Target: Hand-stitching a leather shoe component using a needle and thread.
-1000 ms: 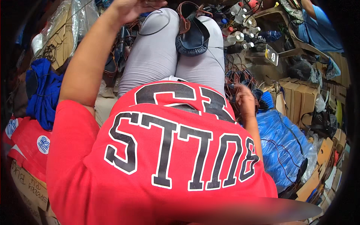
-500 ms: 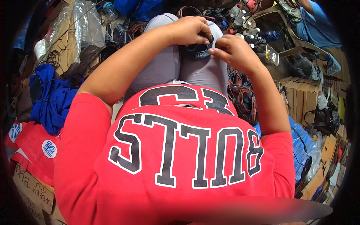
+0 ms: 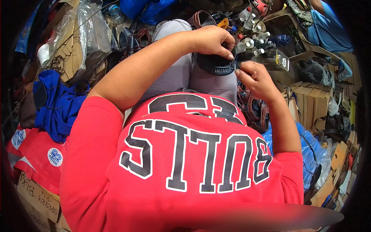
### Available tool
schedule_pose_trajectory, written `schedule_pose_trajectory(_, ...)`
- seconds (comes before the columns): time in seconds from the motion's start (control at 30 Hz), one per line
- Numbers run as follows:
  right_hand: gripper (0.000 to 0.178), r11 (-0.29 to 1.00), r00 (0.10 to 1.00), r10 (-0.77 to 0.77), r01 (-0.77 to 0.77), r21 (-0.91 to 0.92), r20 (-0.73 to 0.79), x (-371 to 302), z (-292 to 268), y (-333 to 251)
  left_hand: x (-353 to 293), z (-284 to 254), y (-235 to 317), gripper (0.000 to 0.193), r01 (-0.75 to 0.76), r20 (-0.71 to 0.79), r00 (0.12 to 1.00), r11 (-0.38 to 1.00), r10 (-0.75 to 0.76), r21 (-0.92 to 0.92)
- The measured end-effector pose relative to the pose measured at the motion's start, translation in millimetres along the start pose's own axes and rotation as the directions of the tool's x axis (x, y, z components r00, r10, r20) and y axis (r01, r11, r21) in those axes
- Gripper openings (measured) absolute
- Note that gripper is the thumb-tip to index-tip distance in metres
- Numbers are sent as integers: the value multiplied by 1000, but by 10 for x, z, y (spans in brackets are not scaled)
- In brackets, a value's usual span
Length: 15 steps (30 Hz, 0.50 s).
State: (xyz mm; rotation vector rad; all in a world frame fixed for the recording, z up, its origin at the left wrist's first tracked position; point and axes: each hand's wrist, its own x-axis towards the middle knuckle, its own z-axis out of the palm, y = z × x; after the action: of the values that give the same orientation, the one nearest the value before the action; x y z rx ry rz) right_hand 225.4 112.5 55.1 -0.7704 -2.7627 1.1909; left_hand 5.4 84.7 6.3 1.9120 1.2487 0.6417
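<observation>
On my lap, over grey trousers (image 3: 170, 71), rests a black shoe (image 3: 215, 69) with a puckered, stitched toe seam. My left hand (image 3: 216, 41) grips it from above, its thumb and fingers closed on the far part, so that much of the shoe is hidden. Just right of the shoe's edge, my right hand (image 3: 256, 80) is closed in a pinch. Whatever lies between those fingertips is too small to make out.
Several white-capped bottles (image 3: 253, 40) stand beyond my right hand. Brown strappy footwear (image 3: 257, 110) lies right of my lap. Folded cardboard (image 3: 311, 98) and blue plastic (image 3: 299, 149) are farther right. At left are blue cloth (image 3: 58, 104) and red bags (image 3: 42, 154).
Both hands and the shoe appear lower and slightly to the right. More of the puckered toe shows, and the right hand's fingers are curled more tightly.
</observation>
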Motion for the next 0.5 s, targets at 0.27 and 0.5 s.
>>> schedule_pose_trajectory(0.27, 26, 997, 996, 49, -44, 64, -73, 161, 367, 186, -67, -14, -194, 24, 11, 72, 997, 1000, -9, -23)
schedule_pose_trajectory(0.5, 27, 999, 999, -25, 24, -24, -44, 120, 302, 32, -133, 17, -272, 21, 101, 27, 995, 980, -97, -173)
